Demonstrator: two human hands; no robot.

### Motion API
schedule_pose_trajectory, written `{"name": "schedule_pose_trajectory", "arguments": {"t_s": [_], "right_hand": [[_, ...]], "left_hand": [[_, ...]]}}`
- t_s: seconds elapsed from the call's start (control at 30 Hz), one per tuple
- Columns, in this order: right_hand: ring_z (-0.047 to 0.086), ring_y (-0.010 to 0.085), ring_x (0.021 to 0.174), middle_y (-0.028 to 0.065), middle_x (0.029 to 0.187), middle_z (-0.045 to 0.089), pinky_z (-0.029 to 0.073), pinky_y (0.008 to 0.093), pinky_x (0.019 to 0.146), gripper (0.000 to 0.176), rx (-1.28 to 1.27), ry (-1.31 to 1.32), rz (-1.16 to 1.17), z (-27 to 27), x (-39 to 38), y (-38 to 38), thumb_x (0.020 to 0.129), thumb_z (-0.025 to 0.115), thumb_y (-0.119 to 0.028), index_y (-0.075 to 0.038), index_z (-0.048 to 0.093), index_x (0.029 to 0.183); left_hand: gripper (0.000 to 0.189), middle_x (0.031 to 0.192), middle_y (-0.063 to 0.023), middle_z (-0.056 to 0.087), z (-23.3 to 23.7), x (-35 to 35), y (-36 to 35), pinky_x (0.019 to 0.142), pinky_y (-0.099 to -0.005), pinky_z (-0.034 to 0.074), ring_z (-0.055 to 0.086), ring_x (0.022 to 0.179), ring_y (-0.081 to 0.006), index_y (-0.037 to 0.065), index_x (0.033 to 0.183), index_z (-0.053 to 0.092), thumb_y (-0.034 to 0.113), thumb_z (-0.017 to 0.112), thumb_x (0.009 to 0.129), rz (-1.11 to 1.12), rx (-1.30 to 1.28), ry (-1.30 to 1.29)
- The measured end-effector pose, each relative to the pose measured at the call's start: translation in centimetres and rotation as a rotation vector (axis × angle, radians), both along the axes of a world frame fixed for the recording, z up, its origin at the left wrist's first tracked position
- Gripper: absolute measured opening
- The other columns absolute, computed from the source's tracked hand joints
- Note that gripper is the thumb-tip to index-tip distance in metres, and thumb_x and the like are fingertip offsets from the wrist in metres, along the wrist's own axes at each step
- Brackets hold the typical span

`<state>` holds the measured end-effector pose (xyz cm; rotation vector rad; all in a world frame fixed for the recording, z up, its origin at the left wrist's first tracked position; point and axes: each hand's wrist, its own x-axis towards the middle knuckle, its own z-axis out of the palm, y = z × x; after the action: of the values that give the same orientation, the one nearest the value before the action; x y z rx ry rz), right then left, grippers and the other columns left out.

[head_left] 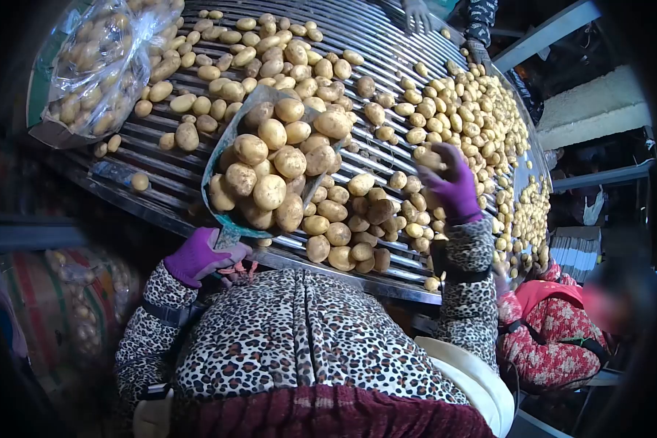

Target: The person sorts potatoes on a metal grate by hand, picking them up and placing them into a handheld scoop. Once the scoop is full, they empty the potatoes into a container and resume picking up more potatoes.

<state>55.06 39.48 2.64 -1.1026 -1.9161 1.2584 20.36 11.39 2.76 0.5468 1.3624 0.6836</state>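
A teal-edged bag (pixel 209 179), heaped with large potatoes (pixel 270 191), lies on the slatted metal conveyor in front of me. My left hand (pixel 203 257), in a purple glove with grey fingertips, is closed at the bag's near lower edge, with reddish strands (pixel 241 271) beside the fingers. Over the potatoes to the right of the bag is my right hand (pixel 452 184), also purple-gloved and slightly blurred. Its thumb and fingers are apart, with potatoes close to them; I cannot make out a firm hold on any. Loose potatoes (pixel 337 233) lie between the bag and this hand.
Many smaller potatoes (pixel 482 109) cover the right side of the conveyor (pixel 328 55). A clear plastic bag of potatoes (pixel 98 73) stands in a box at upper left. Another person's gloved hand (pixel 417 14) is at the far edge; a person in red floral clothing (pixel 551 328) sits at right.
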Motion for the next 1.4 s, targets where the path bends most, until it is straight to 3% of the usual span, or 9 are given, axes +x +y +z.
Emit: {"name": "schedule_pose_trajectory", "arguments": {"t_s": [0.07, 0.23, 0.4, 0.6, 0.7, 0.8, 0.93, 1.1, 1.4], "right_hand": [[0.066, 0.0225, 0.096, 0.0130, 0.114, 0.060, 0.058, 0.0319, 0.081, 0.049, -0.118, 0.001, 0.146, 3.9, -6.0, -2.9, 0.080, 0.076, -0.010, -0.003, 0.052, 0.123], [0.066, 0.0304, 0.094, 0.0107, 0.106, 0.064, 0.054, 0.0386, 0.080, 0.053, 0.437, -0.213, 0.356, 2.3, -14.7, -3.1, 0.071, 0.080, -0.027, -0.014, 0.059, 0.118], [0.064, 0.0268, 0.106, 0.0130, 0.116, 0.063, 0.053, 0.0377, 0.088, 0.057, 0.357, -0.396, 0.311, 3.7, -15.6, -2.9, 0.074, 0.079, -0.023, -0.014, 0.057, 0.125], [0.061, 0.0116, 0.088, 0.0069, 0.108, 0.063, 0.053, 0.0250, 0.073, 0.049, 0.303, 0.033, 0.188, 5.2, -15.8, -3.7, 0.084, 0.073, -0.009, -0.004, 0.054, 0.129], [0.062, 0.0109, 0.081, 0.0094, 0.110, 0.062, 0.053, 0.0243, 0.067, 0.041, 0.158, 0.181, 0.209, 5.3, -18.3, -6.0, 0.087, 0.069, -0.008, -0.005, 0.056, 0.126], [0.065, 0.0278, 0.080, 0.0141, 0.103, 0.062, 0.052, 0.0373, 0.068, 0.035, 0.719, 0.145, 0.190, 1.7, -21.6, -6.3, 0.083, 0.067, -0.014, -0.013, 0.060, 0.117], [0.063, 0.0324, 0.100, 0.0126, 0.114, 0.059, 0.053, 0.0387, 0.077, 0.041, 0.717, -0.182, 0.312, 1.9, -19.7, -6.0, 0.082, 0.067, -0.018, -0.012, 0.056, 0.121], [0.063, 0.0325, 0.102, 0.0150, 0.115, 0.062, 0.053, 0.0388, 0.083, 0.048, 0.741, 0.113, 0.186, 3.7, -13.7, -6.3, 0.078, 0.075, -0.014, -0.009, 0.058, 0.122], [0.062, 0.0314, 0.094, 0.0127, 0.103, 0.061, 0.052, 0.0415, 0.082, 0.037, 0.464, -0.593, 0.045, -5.0, 0.7, -5.2, 0.080, 0.072, -0.025, -0.013, 0.059, 0.113]], "left_hand": [[0.025, 0.075, -0.0080, 0.067, -0.4, -0.1, -0.1, 0.055, -0.0216, 0.050, 0.064, 0.061, -0.0114, -0.002, 0.095, 0.067, 0.022, 0.067, 0.087, -0.008, 0.019, -0.010], [0.024, 0.075, -0.0077, 0.068, -0.8, -0.2, -0.5, 0.055, -0.0214, 0.049, 0.064, 0.063, -0.0106, -0.002, 0.093, 0.068, 0.021, 0.067, 0.089, 0.000, 0.118, 0.003], [0.025, 0.084, -0.0086, 0.070, -2.4, -1.0, -1.0, 0.062, -0.0244, 0.054, 0.068, 0.072, -0.0125, -0.001, 0.094, 0.069, 0.023, 0.068, 0.089, -0.052, 0.109, 0.039], [0.027, 0.084, -0.0091, 0.070, -2.6, -1.4, -1.1, 0.064, -0.0276, 0.053, 0.067, 0.072, -0.0137, -0.003, 0.100, 0.067, 0.021, 0.070, 0.086, -0.086, 0.159, 0.085], [0.026, 0.084, -0.0100, 0.069, -4.6, -1.3, -1.2, 0.063, -0.0277, 0.053, 0.066, 0.070, -0.0134, -0.003, 0.100, 0.065, 0.018, 0.068, 0.086, -0.132, 0.567, 0.292], [0.023, 0.078, -0.0111, 0.067, -7.7, -1.8, -1.6, 0.051, -0.0289, 0.054, 0.064, 0.062, -0.0151, -0.002, 0.100, 0.062, 0.015, 0.069, 0.086, -0.152, 0.529, 0.217], [0.023, 0.075, -0.0083, 0.065, 0.1, 0.3, 0.5, 0.055, -0.0257, 0.052, 0.062, 0.060, -0.0126, -0.003, 0.101, 0.062, 0.016, 0.066, 0.088, -0.007, -0.014, -0.060], [0.026, 0.077, -0.0081, 0.065, -0.5, 0.4, 0.4, 0.055, -0.0243, 0.052, 0.062, 0.063, -0.0123, -0.003, 0.101, 0.062, 0.020, 0.065, 0.089, -0.064, 0.098, 0.008], [0.037, 0.088, -0.0121, 0.067, -0.9, -0.8, -0.5, 0.059, -0.0251, 0.052, 0.064, 0.071, -0.0150, -0.007, 0.110, 0.062, 0.025, 0.064, 0.090, -0.099, 0.082, -0.002]]}}
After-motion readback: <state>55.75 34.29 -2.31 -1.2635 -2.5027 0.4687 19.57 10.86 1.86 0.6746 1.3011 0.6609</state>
